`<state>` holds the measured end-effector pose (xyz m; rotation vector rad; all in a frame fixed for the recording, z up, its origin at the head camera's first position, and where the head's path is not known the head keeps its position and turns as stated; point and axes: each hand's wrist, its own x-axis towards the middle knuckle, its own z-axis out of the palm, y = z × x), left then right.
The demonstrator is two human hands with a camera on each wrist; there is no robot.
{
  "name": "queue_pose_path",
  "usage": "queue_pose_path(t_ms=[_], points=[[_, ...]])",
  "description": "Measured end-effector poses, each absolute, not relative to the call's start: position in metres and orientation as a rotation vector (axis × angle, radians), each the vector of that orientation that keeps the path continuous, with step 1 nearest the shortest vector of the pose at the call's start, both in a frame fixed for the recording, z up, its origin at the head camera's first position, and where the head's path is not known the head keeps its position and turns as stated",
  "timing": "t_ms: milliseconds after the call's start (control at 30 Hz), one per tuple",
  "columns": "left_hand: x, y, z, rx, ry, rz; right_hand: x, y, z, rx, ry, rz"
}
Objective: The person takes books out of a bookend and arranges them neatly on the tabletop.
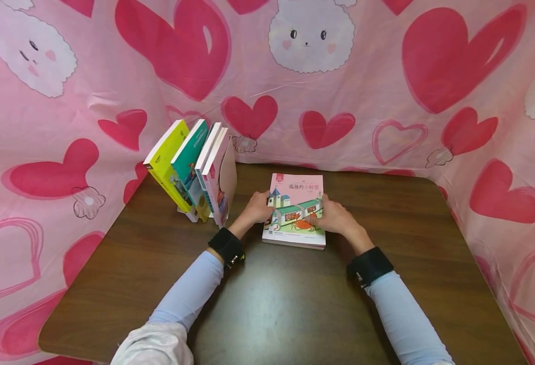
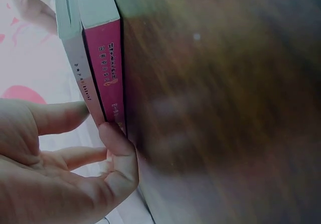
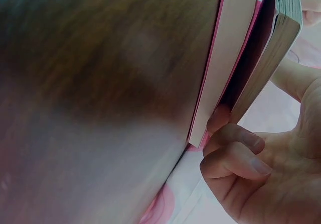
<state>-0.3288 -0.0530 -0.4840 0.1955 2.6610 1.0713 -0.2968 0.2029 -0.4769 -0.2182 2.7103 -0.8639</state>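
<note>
- Head view: upper book (image 1: 294,203), pink cover with a crab and train, lies face up near the centre of the frame over the table (image 1: 267,309).
- Head view: left hand (image 1: 257,208) grips its left edge, right hand (image 1: 339,217) its right edge; both thumbs rest on the cover.
- Head view: standing books (image 1: 191,152) lean in a row, left of centre; heart-patterned cloth (image 1: 367,86) fills the upper frame.
- Left wrist view: lower book (image 2: 105,58), magenta spine, lies under the upper book, top centre-left; a curled fingertip touches at their junction.
- Right wrist view: fingers curled, one tip in the gap between both books, upper right; right hand grasps the upper book.
</note>
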Motion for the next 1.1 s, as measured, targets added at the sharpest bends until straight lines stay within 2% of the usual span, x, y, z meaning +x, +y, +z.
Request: queue_pose_path(t_ms=[1100], points=[[-0.324,-0.066,-0.481,0.333,2.602,0.974,-0.294,0.199,-0.481,-0.200,2.731,-0.778]])
